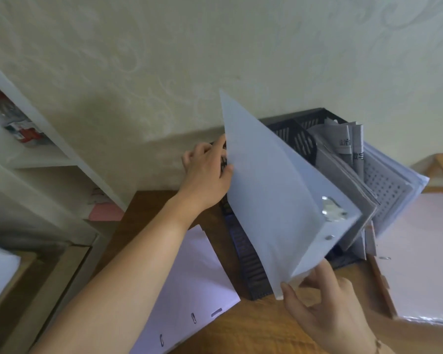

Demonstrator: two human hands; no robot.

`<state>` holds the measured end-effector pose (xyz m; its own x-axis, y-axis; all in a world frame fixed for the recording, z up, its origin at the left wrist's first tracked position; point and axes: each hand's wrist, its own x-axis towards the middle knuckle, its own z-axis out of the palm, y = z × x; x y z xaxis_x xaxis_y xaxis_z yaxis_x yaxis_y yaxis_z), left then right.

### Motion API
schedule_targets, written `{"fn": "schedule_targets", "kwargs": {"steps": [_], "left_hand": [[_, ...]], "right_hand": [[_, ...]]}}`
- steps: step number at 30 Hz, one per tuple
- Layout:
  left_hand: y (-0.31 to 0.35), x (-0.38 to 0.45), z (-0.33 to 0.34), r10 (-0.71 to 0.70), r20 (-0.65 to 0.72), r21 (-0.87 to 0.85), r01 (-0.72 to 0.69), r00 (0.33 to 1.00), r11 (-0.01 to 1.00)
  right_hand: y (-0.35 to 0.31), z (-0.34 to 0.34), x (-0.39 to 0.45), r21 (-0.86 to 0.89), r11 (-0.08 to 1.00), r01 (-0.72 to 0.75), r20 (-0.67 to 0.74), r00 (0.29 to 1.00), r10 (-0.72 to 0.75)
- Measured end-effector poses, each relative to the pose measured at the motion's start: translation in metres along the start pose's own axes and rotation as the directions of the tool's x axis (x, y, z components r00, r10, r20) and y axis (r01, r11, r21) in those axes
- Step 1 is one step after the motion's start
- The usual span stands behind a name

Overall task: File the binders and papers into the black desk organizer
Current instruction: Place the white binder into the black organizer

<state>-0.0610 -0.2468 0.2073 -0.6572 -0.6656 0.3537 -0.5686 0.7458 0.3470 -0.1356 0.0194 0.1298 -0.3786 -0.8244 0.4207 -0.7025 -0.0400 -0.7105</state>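
A pale blue-grey binder [271, 195] stands tilted over the left slot of the black desk organizer [251, 267], which sits against the wall on the wooden desk. My left hand [207, 172] grips the binder's upper left edge. My right hand [325, 310] pinches its lower front corner. The organizer's right slots hold grey folders and newspapers [348, 144], and clear sleeves of paper [394, 175] lean out at its far right. Another white binder [189, 282] lies flat on the desk under my left forearm.
A white shelf unit [49, 139] with small items stands at the left against the wall. A pale pink folder [420, 256] lies on the desk at the right, over a brown board. A pink sheet [105, 213] sits on a low shelf.
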Motion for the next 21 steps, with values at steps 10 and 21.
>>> {"fn": "schedule_targets", "kwargs": {"steps": [10, 21], "left_hand": [[-0.029, 0.012, 0.015, -0.03, 0.071, -0.143, 0.04, 0.997, 0.989], [-0.037, 0.004, 0.016, 0.082, -0.033, -0.281, -0.088, 0.996, 0.956]], "right_hand": [[0.016, 0.055, 0.025, -0.097, 0.995, -0.02, 0.046, 0.999, 0.024], [0.044, 0.089, 0.008, -0.143, 0.987, -0.079, 0.111, 0.989, 0.096]]}}
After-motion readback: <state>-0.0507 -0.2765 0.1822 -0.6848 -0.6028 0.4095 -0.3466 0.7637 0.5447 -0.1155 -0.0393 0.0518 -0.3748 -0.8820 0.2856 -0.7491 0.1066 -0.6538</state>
